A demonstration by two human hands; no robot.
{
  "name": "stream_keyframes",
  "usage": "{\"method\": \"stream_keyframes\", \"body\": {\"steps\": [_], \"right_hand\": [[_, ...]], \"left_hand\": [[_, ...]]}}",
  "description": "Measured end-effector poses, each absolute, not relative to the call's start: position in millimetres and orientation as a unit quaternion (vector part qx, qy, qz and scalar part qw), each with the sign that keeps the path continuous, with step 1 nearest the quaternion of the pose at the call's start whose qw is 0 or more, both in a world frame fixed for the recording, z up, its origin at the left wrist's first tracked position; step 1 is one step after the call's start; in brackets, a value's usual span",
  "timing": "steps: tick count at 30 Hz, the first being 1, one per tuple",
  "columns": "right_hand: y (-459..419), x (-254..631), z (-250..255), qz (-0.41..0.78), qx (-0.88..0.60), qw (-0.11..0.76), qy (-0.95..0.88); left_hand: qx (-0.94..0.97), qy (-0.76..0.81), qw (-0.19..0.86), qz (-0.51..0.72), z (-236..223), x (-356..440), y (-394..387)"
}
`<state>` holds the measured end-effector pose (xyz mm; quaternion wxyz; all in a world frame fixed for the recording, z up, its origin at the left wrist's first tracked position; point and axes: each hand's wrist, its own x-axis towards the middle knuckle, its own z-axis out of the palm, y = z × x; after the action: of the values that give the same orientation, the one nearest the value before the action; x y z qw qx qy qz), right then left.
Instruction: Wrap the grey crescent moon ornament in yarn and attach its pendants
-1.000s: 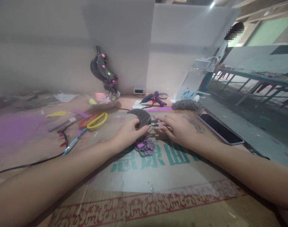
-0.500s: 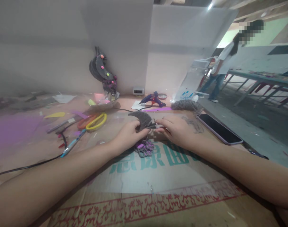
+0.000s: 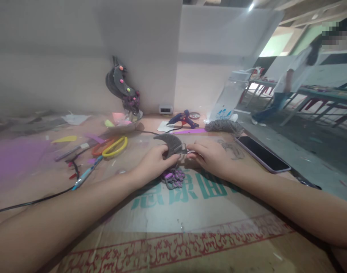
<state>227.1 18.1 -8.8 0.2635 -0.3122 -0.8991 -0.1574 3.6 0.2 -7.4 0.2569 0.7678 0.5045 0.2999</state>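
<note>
A dark grey yarn-covered crescent (image 3: 171, 141) is pinched between the thumb and fingers of my left hand (image 3: 159, 160), its pointed tip showing to the upper left. From its lower end, grey and purple yarn loops (image 3: 173, 178) lie on the cardboard. My right hand (image 3: 206, 156) is closed on a slim metal tool (image 3: 190, 152) whose front end meets the crescent's right side. The tool's exact kind is too small and covered to make out. A small pale band (image 3: 183, 146) stands out beside the crescent where the tool meets it.
Behind my hands are a glue gun (image 3: 185, 120), a grey yarn skein (image 3: 223, 127) and a water bottle (image 3: 229, 96). A phone (image 3: 263, 153) lies at right; yellow-handled scissors (image 3: 115, 147) and a pen (image 3: 88, 173) at left. A decorated crescent (image 3: 120, 81) stands in a bowl (image 3: 125, 126). A person (image 3: 293, 76) is beyond.
The tool in my right hand has shifted slightly against the crescent's side, while my left hand keeps its hold. In the background, a person has walked to the right.
</note>
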Motion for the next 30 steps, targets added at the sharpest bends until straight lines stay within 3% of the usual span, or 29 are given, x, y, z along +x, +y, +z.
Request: {"method": "stream_keyframes", "body": {"steps": [9, 17, 23, 26, 30], "right_hand": [[30, 234, 3, 0.053, -0.443, 0.412, -0.794], [34, 226, -12, 0.182, -0.439, 0.260, -0.841], [45, 243, 11, 0.129, -0.476, 0.251, -0.833], [63, 269, 30, 0.030, -0.537, 0.189, -0.821], [85, 299, 32, -0.093, -0.588, 0.176, -0.784]], "left_hand": [[0.739, 0.504, 0.298, 0.335, -4, 2, 2], [0.734, 0.491, 0.315, 0.349, -2, 3, 0], [0.723, 0.496, 0.325, 0.355, -1, 2, -1], [0.703, 0.501, 0.352, 0.362, -2, 1, 2], [0.693, 0.493, 0.369, 0.376, -7, -1, 6]]}}
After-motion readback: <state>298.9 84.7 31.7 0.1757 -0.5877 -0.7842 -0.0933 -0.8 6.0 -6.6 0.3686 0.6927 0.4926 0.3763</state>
